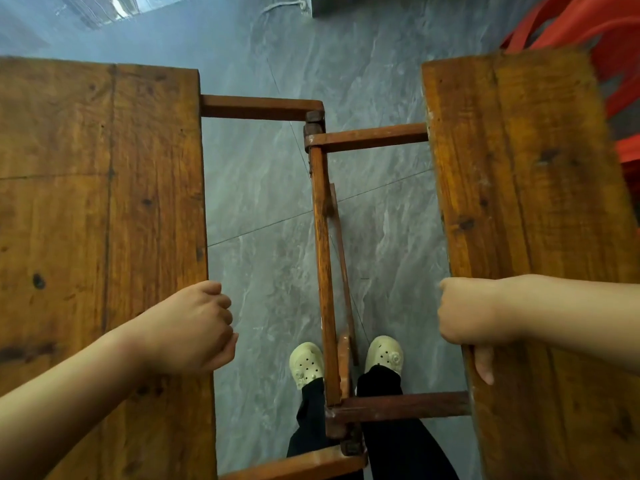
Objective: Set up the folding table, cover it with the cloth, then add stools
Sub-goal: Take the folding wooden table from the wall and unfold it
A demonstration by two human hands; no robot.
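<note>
The folding table (325, 271) stands half-opened over the grey floor (263, 188). The left hand (194, 330) and right hand (467, 313) each curl fingers round an inner leaf edge, probably to swing the leaves. The frame stands between the person's feet; red stools (595, 36) wait far right.

Soft, even daylight; wide-angle bending at the edges, slight blur, glare top left.

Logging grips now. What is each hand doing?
Left hand: closed on the left tabletop panel inner edge.
Right hand: closed on the right tabletop panel inner edge.
</note>
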